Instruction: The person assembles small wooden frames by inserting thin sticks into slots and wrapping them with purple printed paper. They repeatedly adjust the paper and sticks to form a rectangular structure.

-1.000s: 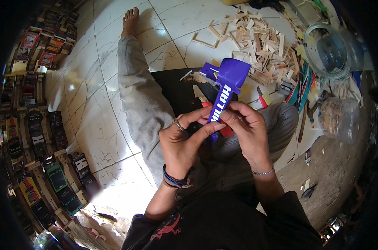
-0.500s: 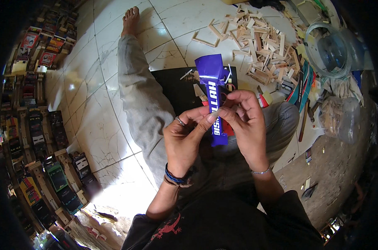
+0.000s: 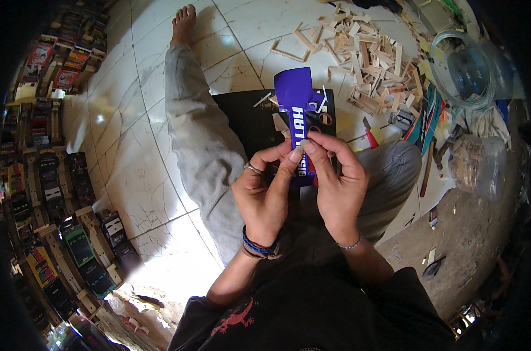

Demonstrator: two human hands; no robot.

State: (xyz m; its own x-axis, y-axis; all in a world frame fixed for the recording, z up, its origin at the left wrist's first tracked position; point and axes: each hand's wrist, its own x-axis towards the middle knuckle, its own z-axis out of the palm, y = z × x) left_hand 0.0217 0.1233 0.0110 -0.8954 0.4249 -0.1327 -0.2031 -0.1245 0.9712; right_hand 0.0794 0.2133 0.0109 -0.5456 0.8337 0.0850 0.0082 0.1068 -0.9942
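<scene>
Both hands hold a blue printed paper strip [image 3: 296, 102] with white lettering, upright above my lap. My left hand [image 3: 266, 190], with a ring and a beaded wristband, pinches its lower part from the left. My right hand [image 3: 334, 181], wearing a thin bracelet, pinches the same part from the right, thumbs meeting at the strip. The strip's lower end is hidden behind my fingers. Under it lies a black cutting mat [image 3: 248, 120] with small paper scraps.
A pile of short wooden sticks [image 3: 368, 55] lies on the white tile floor ahead. A clear plastic jar [image 3: 473, 67] and a bag [image 3: 479, 164] sit at the right with tools [image 3: 429, 126]. Rows of small printed models [image 3: 55, 193] line the left. My grey-trousered leg [image 3: 195, 117] stretches forward.
The blue strip, first tilted to the right, has been turned upright and straightened. Both hands stayed close together on its lower part.
</scene>
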